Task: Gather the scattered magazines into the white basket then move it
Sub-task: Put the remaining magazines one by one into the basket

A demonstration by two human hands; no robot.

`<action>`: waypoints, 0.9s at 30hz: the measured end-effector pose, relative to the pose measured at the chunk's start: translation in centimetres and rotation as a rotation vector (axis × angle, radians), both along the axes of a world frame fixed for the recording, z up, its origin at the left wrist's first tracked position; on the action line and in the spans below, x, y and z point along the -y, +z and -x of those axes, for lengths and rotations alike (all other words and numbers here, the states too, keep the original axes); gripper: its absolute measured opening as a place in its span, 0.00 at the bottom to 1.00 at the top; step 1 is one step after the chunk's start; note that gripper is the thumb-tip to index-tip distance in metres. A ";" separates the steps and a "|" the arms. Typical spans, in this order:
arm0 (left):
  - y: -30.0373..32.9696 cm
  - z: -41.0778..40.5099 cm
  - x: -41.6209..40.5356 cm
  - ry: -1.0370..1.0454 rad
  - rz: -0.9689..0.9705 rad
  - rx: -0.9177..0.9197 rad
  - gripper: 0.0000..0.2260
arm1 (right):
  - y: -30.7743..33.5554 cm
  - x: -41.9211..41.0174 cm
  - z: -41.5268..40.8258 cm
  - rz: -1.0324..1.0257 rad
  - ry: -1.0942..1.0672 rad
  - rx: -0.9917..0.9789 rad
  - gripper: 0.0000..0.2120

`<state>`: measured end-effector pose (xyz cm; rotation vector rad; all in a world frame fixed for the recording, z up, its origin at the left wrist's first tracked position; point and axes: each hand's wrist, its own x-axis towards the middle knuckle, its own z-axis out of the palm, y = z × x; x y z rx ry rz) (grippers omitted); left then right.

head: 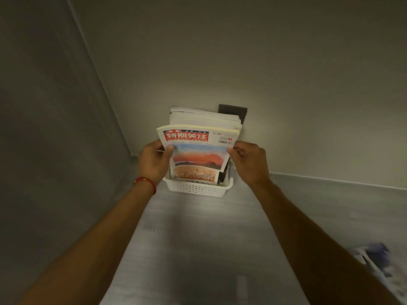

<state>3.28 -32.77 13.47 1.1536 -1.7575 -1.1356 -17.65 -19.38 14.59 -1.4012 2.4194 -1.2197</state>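
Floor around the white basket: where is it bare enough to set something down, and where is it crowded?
Bare floor runs from the white basket toward the camera, between both forearms. Crowded: the basket, packed with upright magazines, and the lower right corner, where loose magazines lie.

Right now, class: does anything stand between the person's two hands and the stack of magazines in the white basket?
Nothing visible does. The left hand and right hand already grip the side edges of the stack of magazines, which stands upright in the white basket on the floor by the wall.
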 end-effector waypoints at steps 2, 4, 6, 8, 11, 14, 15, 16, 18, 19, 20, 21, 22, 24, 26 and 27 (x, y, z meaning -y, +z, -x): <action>-1.5 0.3 0.7 0.026 -0.082 0.004 0.09 | -1.4 0.9 -0.2 -0.037 -0.029 0.034 0.09; -2.7 0.6 1.2 0.052 -0.131 0.026 0.09 | -2.8 1.6 -0.3 -0.058 -0.061 0.073 0.08; -3.6 1.0 1.5 0.075 -0.132 0.058 0.10 | -4.3 2.0 -0.4 -0.093 -0.083 0.124 0.08; -4.3 1.2 1.6 0.094 -0.152 0.067 0.13 | -5.6 2.5 -0.6 -0.126 -0.101 0.163 0.07; -5.1 1.7 1.6 0.116 -0.224 0.047 0.13 | -6.6 3.0 -0.6 -0.133 -0.122 0.238 0.08; -5.7 2.2 1.4 0.096 -0.244 0.034 0.13 | -6.3 3.3 -0.4 -0.063 -0.123 0.472 0.11; -5.8 2.4 1.4 0.084 -0.259 0.038 0.14 | -6.1 3.1 -0.4 -0.045 -0.099 0.573 0.14; -5.8 2.5 1.4 0.073 -0.282 0.040 0.15 | -6.0 2.7 -0.5 -0.035 -0.062 0.662 0.16; -5.8 2.6 1.6 0.049 -0.341 0.029 0.17 | -6.0 1.4 -0.3 -0.042 0.013 0.747 0.19; -5.7 2.5 1.6 0.037 -0.357 0.033 0.17 | -6.2 0.5 0.0 -0.057 0.040 0.749 0.21; -5.7 2.4 1.4 0.037 -0.361 0.048 0.17 | -6.4 -0.7 0.2 -0.076 0.060 0.728 0.20; -5.7 2.2 1.1 0.059 -0.357 0.066 0.17 | -6.7 -2.0 0.5 -0.094 0.064 0.693 0.20; -5.7 2.0 0.6 0.102 -0.336 0.094 0.18 | -7.2 -3.7 1.0 -0.105 0.060 0.651 0.20; -5.8 1.8 -1.5 0.187 -0.233 0.175 0.17 | -8.4 -7.9 2.2 -0.126 0.046 0.553 0.19; -5.8 2.2 -4.9 0.199 -0.103 0.212 0.16 | -9.7 -13.1 3.8 -0.124 0.008 0.470 0.16; -5.9 2.6 -7.0 0.167 -0.051 0.210 0.16 | -10.5 -16.0 4.8 -0.136 -0.026 0.425 0.15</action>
